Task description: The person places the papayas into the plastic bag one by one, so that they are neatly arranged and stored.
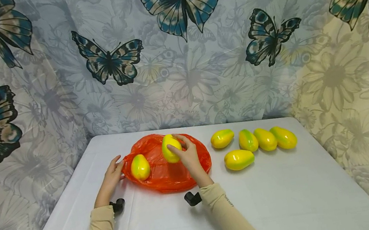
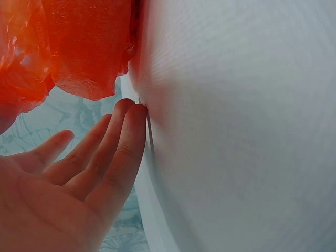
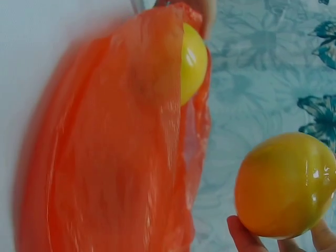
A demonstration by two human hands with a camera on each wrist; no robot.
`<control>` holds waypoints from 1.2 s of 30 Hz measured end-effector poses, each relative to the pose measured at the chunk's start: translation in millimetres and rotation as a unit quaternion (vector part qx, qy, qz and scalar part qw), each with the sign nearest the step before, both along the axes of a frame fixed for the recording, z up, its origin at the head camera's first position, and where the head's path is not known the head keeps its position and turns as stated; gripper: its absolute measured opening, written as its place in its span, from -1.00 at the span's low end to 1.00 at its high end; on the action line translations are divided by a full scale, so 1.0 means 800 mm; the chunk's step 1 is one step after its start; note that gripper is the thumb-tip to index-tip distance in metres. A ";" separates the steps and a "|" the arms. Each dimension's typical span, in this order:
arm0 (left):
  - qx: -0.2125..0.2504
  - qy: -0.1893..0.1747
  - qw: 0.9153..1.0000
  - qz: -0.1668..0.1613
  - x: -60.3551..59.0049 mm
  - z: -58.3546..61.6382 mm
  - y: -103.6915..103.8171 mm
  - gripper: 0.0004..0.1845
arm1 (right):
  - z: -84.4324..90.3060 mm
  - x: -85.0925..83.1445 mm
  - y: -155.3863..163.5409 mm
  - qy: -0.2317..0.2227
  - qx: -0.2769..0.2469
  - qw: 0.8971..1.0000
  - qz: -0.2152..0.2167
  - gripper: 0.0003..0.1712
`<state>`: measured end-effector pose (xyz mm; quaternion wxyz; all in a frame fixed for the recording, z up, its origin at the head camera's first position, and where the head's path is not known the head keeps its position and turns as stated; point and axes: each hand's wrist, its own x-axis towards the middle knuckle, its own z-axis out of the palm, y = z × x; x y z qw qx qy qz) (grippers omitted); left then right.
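Yellow fruit [image 1: 169, 148] hovering over the open red bag [image 1: 161, 175], right hand [image 1: 189, 156] pinching it.

We are seeing the fruit held clear of the plastic, thumb and fingers closing on its sides, probably because the rounded skin looks slick. The bag is lying wide and low, presumably keeping its mouth easy to reach; a second fruit [image 1: 140, 167] is resting inside by the left rim, likely anchoring that side. Beside that rim the left hand [image 1: 111, 178] is standing with fingers straight and spread, perhaps steadying the bag; whether its thumb is touching, we cannot tell. Farther right on the white desk [image 1: 305, 196], five loose fruits [image 1: 239, 159] are lying near one another, seemingly grouped for the right hand's reach.
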<state>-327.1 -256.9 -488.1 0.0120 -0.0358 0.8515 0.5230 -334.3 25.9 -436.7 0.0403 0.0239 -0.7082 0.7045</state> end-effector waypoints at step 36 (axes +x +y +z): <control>-0.014 -0.001 1.000 0.004 0.002 0.002 0.001 -0.34 | -0.027 0.019 -0.067 -0.020 0.020 0.999 0.047 -0.48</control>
